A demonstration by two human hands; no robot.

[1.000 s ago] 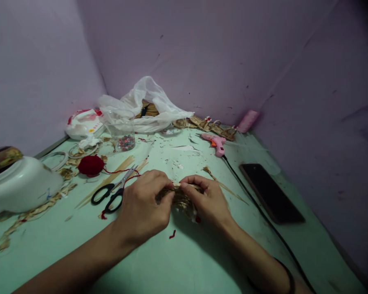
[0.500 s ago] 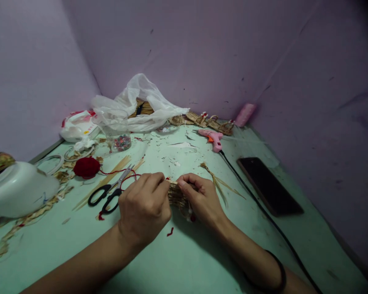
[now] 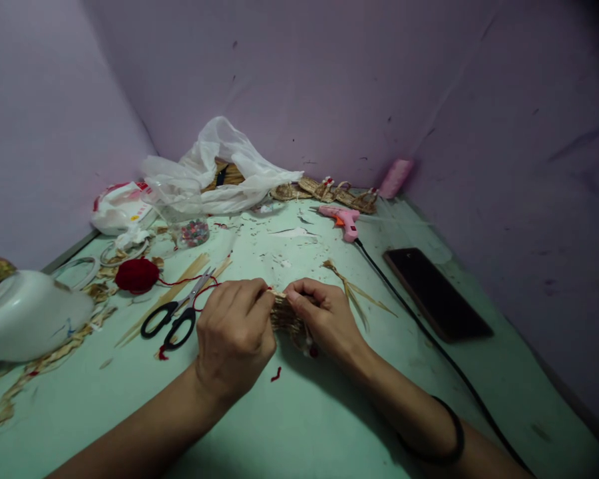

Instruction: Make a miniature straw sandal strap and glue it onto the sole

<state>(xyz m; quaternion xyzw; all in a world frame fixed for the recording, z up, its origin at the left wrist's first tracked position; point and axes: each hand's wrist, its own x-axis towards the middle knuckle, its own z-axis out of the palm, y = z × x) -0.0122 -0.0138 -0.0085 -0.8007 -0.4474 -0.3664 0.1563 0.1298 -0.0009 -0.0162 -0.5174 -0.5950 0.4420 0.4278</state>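
Both hands grip a small brown woven straw piece (image 3: 288,318) just above the green table. My left hand (image 3: 237,332) is closed on its left end, with the knuckles toward me. At the upper right edge, my right hand (image 3: 327,319) pinches it between thumb and fingers. A pale strip runs along the top edge between the fingertips, with a bit of red by the left ones. Below the right hand hangs a small white and dark red trim (image 3: 310,347). Much of the straw piece is hidden by the hands.
Black-handled scissors (image 3: 178,319) and a red yarn ball (image 3: 137,275) lie left. A pink glue gun (image 3: 343,221), its black cord and a phone (image 3: 436,293) are right. Behind are a beads cup (image 3: 194,233), a white plastic bag (image 3: 229,150) and woven straw pieces (image 3: 324,189).
The view has shifted slightly, so the table items sit a little further left. Both hands keep their hold on the woven straw piece, with hardly any movement.
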